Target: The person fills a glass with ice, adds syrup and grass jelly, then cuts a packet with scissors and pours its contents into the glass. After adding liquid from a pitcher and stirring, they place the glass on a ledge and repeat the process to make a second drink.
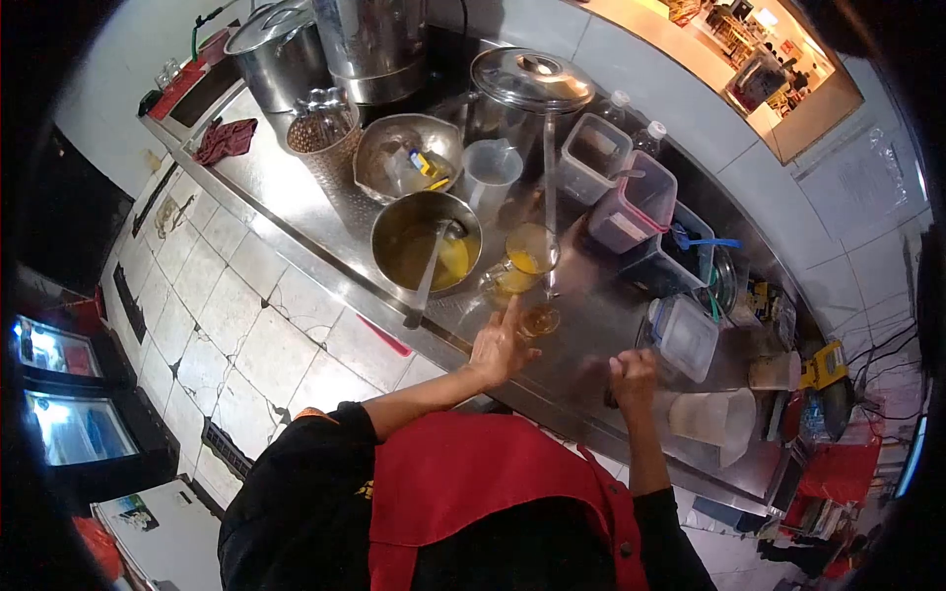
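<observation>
On the steel counter, a glass mug (532,251) holds some yellow liquid. My left hand (501,347) is just in front of it, fingers apart and pointing toward the mug, beside a small amber glass dish (540,320). Left of the mug, a steel pot (394,241) contains yellow liquid and a ladle (426,276) leaning on its rim. My right hand (634,378) is closed around a dark object at the counter's front edge; what it is I cannot make out. A lidded plastic container (687,338) lies to its right.
Behind stand a metal bowl (407,158), a plastic jug (492,169), a perforated utensil holder (323,128) and large steel pots (281,59). Plastic tubs (633,202) line the wall side. A translucent container (714,422) sits at the right, near a red cloth (225,141) at far left.
</observation>
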{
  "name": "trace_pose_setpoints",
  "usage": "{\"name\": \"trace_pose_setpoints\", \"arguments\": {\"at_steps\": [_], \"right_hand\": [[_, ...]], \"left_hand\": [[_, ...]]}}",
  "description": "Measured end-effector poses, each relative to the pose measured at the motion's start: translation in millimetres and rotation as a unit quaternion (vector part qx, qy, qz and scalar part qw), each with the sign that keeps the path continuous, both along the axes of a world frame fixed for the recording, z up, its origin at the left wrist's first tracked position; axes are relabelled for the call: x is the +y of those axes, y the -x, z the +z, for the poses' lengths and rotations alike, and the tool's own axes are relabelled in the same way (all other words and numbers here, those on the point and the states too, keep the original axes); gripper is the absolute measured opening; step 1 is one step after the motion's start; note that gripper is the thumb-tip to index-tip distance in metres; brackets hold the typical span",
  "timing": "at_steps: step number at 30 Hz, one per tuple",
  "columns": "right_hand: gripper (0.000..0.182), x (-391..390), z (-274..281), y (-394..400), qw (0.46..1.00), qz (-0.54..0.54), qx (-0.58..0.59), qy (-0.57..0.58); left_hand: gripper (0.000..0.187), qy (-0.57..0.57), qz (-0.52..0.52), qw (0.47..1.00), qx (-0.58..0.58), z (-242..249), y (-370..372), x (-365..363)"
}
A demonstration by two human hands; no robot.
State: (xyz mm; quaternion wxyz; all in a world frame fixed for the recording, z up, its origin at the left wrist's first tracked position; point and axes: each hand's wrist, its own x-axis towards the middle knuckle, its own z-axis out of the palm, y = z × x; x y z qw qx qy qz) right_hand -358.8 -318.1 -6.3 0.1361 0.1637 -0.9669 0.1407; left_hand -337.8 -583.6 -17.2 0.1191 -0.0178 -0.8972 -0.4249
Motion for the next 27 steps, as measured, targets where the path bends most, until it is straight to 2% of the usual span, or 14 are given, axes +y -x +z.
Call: {"name": "trace_pose_setpoints", "arguments": {"at_steps": [2, 3, 5, 6, 8, 10, 11, 14, 15, 18, 20, 22, 23, 27], "right_hand": [[0.013, -30.7, 22.3, 18.9, 0.994, 0.031, 0.059, 0.087], [0.011, -56.2, 46.9, 29.2, 0.992, 0.018, 0.048, 0.112], [0.011, -104.6, 93.4, 54.5, 0.983, 0.066, 0.101, 0.14], [0.013, -127.3, 111.2, 69.3, 0.975, 0.093, 0.124, 0.16], [0.021, -174.8, 143.3, 94.5, 0.969, 0.138, 0.16, 0.131], [0.042, -225.0, 169.3, 118.5, 0.994, 0.083, -0.051, -0.047], [0.052, -252.0, 183.8, 128.3, 0.968, 0.035, -0.19, -0.159], [0.069, -291.8, 157.3, 161.5, 0.947, 0.065, -0.201, -0.241], [0.069, -298.7, 147.3, 166.6, 0.948, 0.066, -0.197, -0.24], [0.071, -306.8, 126.6, 185.6, 0.936, 0.053, -0.211, -0.276], [0.06, -303.2, 120.6, 190.5, 0.94, 0.042, -0.174, -0.292], [0.042, -297.0, 124.7, 193.2, 0.943, 0.036, -0.195, -0.267], [0.042, -291.8, 124.4, 198.0, 0.945, 0.04, -0.188, -0.266], [0.027, -262.9, 96.4, 239.9, 0.962, 0.133, -0.16, -0.178]], "left_hand": [[0.068, 0.008, -0.03, 0.996, -0.083, 10.9, -12.4, -14.9], [0.068, 0.009, -0.029, 0.996, -0.083, 15.1, -17.6, -23.0], [0.039, -0.013, -0.114, 0.99, -0.084, 20.5, -28.5, -40.6], [0.039, -0.012, -0.112, 0.99, -0.084, 21.5, -33.5, -49.9], [0.018, -0.052, -0.171, 0.982, -0.065, 21.6, -44.4, -69.1], [0.014, -0.053, -0.169, 0.983, -0.05, 12.6, -55.2, -87.5], [0.011, -0.054, -0.169, 0.984, -0.034, 9.2, -61.3, -97.1], [0.016, -0.042, -0.146, 0.987, -0.054, 11.7, -79.6, -127.2], [0.029, -0.055, -0.113, 0.991, -0.043, 9.7, -84.6, -135.4], [0.038, -0.07, -0.043, 0.993, -0.084, 20.8, -98.6, -166.8], [0.047, -0.048, 0.008, 0.996, -0.076, 14.6, -104.0, -191.4], [0.048, -0.122, 0.059, 0.983, -0.128, 20.3, -104.8, -214.4], [0.049, -0.128, 0.082, 0.984, -0.089, 26.3, -100.7, -223.4], [0.032, -0.17, 0.154, 0.973, -0.016, 71.0, -55.5, -259.5]]}}
